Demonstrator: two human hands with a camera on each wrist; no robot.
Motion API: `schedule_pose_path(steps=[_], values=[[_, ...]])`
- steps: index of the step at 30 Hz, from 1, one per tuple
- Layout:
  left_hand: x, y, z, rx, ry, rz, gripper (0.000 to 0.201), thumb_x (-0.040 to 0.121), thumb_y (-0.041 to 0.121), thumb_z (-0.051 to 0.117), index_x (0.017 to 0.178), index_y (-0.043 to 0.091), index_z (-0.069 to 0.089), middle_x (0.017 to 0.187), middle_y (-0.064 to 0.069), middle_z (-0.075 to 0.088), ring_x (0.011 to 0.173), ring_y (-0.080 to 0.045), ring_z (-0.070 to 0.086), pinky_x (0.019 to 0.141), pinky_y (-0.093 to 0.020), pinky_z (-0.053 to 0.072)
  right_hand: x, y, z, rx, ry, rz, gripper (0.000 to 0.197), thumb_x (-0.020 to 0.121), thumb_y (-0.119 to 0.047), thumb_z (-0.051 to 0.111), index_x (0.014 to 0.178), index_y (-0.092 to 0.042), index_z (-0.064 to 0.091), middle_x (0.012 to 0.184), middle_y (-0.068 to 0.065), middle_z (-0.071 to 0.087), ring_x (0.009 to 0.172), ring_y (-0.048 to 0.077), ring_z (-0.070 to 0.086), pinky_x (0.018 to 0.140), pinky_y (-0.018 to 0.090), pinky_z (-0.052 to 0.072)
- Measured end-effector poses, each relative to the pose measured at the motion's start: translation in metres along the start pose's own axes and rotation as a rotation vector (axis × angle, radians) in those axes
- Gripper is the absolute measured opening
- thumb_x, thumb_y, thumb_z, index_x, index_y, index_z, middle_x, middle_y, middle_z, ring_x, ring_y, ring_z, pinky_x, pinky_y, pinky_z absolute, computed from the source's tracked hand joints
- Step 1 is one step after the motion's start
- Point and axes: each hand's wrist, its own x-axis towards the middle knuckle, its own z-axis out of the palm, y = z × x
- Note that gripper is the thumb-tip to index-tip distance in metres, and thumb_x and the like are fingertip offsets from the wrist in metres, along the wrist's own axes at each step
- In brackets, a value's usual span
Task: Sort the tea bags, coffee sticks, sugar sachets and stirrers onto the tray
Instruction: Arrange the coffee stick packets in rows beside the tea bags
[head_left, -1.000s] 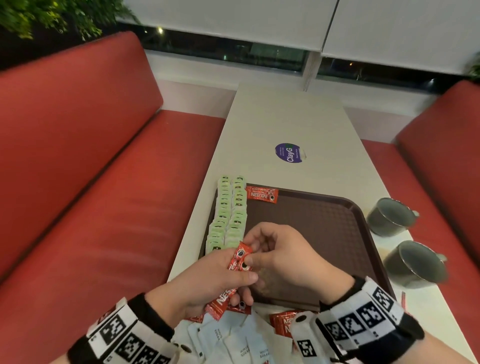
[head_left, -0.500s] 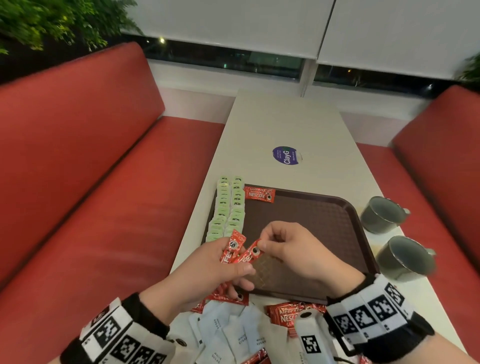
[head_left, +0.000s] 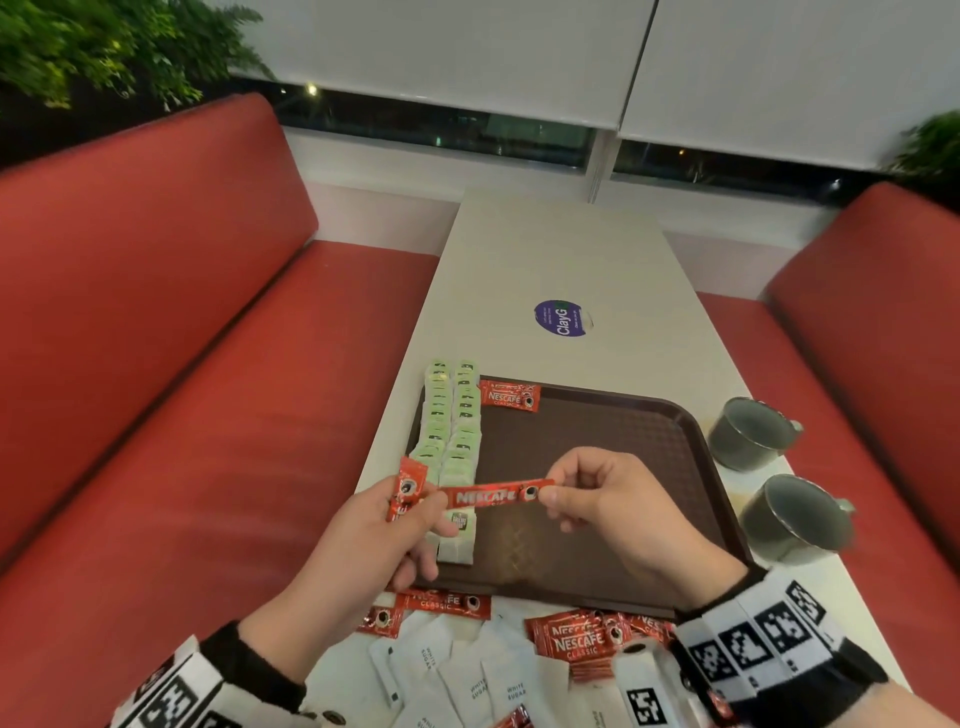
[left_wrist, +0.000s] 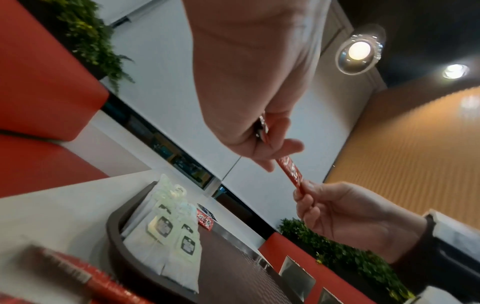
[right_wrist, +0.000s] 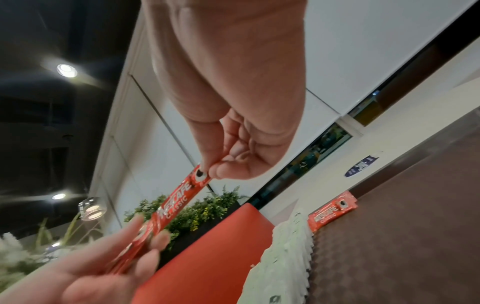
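A brown tray (head_left: 613, 426) lies on the table with two rows of green tea bags (head_left: 452, 431) along its left side and one red coffee stick (head_left: 510, 396) at its far left corner. My left hand (head_left: 384, 525) grips a small bunch of red coffee sticks (head_left: 406, 488) above the tray's near left part. My right hand (head_left: 597, 499) pinches the end of one coffee stick (head_left: 493, 496) drawn sideways from that bunch, its other end still at the left fingers (right_wrist: 145, 242). Loose coffee sticks (head_left: 576, 636) and white sugar sachets (head_left: 467, 675) lie on the table before the tray.
Two grey metal cups (head_left: 748, 431) (head_left: 795, 517) stand to the right of the tray near the table edge. A purple sticker (head_left: 562, 318) marks the table's far half. Red bench seats (head_left: 218, 415) flank the table on both sides.
Both hands rose from near the table's front to above the tray. My right hand pulled one stick out to the right from the bunch held in my left hand.
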Motion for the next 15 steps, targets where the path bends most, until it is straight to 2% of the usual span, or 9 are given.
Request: schedule_pose_path(steps=[3,5,7,15], values=[[0.008,-0.009,-0.01,-0.124,0.032,-0.09,0.023,0.097,0.029,0.049,0.103,0.009,0.059,0.081,-0.014,0.071,0.044,-0.019,0.048,0.035,-0.022,0.03,0.034,0.008,-0.017,0.004,0.169,0.021,0.015,0.082,0.004,0.068,0.073,-0.008,0.065,0.059,0.006,0.064,0.049,0.01,0.056,0.05,0.019,0.046],[0.013,-0.013,-0.015,-0.197,0.054,-0.119,0.024,0.098,0.026,0.046,0.102,0.005,0.056,0.079,-0.019,0.069,0.044,-0.023,0.05,0.033,-0.022,0.029,0.068,0.02,-0.03,0.008,0.29,0.054,0.014,0.082,0.007,0.066,0.076,-0.005,0.063,0.059,0.007,0.063,0.046,0.009,0.055,0.048,0.018,0.047],[0.017,-0.017,-0.02,-0.237,0.07,-0.128,0.023,0.099,0.022,0.044,0.101,0.001,0.054,0.078,-0.022,0.067,0.043,-0.025,0.049,0.033,-0.021,0.028,0.102,0.033,-0.04,-0.032,0.362,0.104,0.014,0.083,0.006,0.065,0.077,-0.006,0.063,0.06,0.005,0.064,0.051,0.013,0.056,0.052,0.021,0.049],[0.034,-0.026,-0.031,-0.26,0.097,-0.144,0.026,0.099,0.018,0.044,0.097,-0.006,0.054,0.075,-0.023,0.065,0.042,-0.026,0.051,0.033,-0.021,0.026,0.189,0.074,-0.035,-0.107,0.39,0.285,0.017,0.085,0.005,0.063,0.074,-0.007,0.06,0.07,0.01,0.063,0.061,0.016,0.059,0.057,0.023,0.051]])
